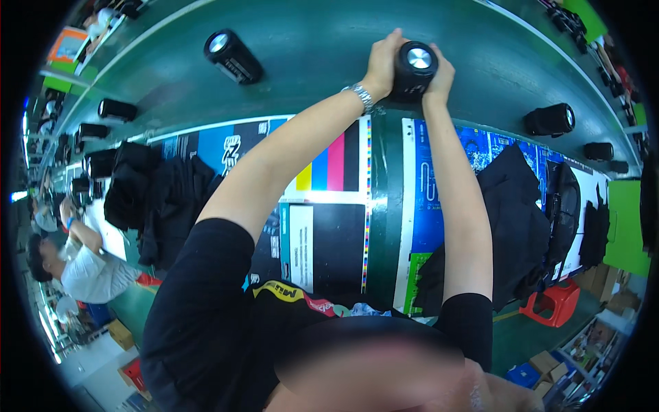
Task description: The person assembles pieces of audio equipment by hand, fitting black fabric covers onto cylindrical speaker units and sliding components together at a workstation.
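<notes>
Right, count them off: two hands, and at least seven black cylinders along the bench [309, 62], one held, one over at eleven o'clock [237, 60], two smaller ones at ten, three more strung out from two towards three; dark shapes beyond are too small to number. The held black cylinder [405, 88] is up at one o'clock, glossy, round-shouldered, a bright silver disc on the end that faces the camera, pale marks low on its side. The left hand [382, 66] is curved round its left flank, the right hand [441, 77] wraps the other, so both are clasping that one body between them; a metal wristband [360, 96] sits on the left wrist. Below, the bench top is smooth green, and it carries at least two printed sheets: one with yellow, blue and magenta bars [328, 165] just below centre, one in blue circuit patterns [429, 185] towards four, a green strip between them. Black cloth [178, 199] heaps at nine o'clock, more dark fabric [511, 213] at three. And out in the room, a person in a pale top [96, 275] between eight and nine, a red stool [552, 302] at four, a bright green panel [626, 230] at three.
</notes>
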The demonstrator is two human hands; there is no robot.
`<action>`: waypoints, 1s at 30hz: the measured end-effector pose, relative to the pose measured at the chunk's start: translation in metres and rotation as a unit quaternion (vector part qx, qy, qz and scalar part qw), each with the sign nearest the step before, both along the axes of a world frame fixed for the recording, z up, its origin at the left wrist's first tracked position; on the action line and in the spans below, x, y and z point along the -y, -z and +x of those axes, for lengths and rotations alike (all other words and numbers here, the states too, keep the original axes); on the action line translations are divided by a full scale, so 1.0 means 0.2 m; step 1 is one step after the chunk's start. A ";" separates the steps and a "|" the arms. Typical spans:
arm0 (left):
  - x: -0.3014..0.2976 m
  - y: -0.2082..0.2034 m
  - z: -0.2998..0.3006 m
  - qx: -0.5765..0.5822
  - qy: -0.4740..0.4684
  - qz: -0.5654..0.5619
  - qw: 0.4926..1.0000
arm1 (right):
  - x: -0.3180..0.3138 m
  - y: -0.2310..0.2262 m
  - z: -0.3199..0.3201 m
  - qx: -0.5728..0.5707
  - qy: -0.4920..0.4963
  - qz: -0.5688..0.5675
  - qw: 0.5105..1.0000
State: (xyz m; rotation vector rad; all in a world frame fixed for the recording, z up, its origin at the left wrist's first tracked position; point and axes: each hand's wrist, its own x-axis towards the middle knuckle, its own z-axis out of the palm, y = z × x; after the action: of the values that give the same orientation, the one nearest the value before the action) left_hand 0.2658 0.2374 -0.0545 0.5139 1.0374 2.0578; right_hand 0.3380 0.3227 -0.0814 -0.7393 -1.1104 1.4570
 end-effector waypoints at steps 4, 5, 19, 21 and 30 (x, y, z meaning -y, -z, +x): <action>0.15 -0.09 -0.06 -0.155 -0.099 -0.137 0.973 | 0.07 -0.07 -0.03 0.010 -0.028 -0.179 0.983; 0.21 -0.13 -0.05 -0.190 -0.087 -0.118 0.971 | 0.06 -0.08 0.02 -0.020 -0.046 -0.197 0.979; 2.41 -0.30 -0.02 -0.616 -0.139 -0.411 0.657 | 1.03 -0.57 0.25 0.124 -0.115 0.294 0.941; 2.43 -0.16 0.01 -0.647 -0.138 -0.410 0.628 | 1.20 -0.45 0.19 0.188 -0.168 0.337 0.907; 2.13 -0.09 0.00 -0.656 -0.279 -0.334 0.617 | 1.72 -0.04 -0.01 0.276 -0.244 0.408 0.835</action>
State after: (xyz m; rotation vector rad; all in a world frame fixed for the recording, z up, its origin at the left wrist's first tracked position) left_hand 0.2651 -0.1881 -0.0356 1.4805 2.9614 1.2042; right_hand 0.3354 -0.0215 -0.0734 -0.2423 -2.3059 0.9807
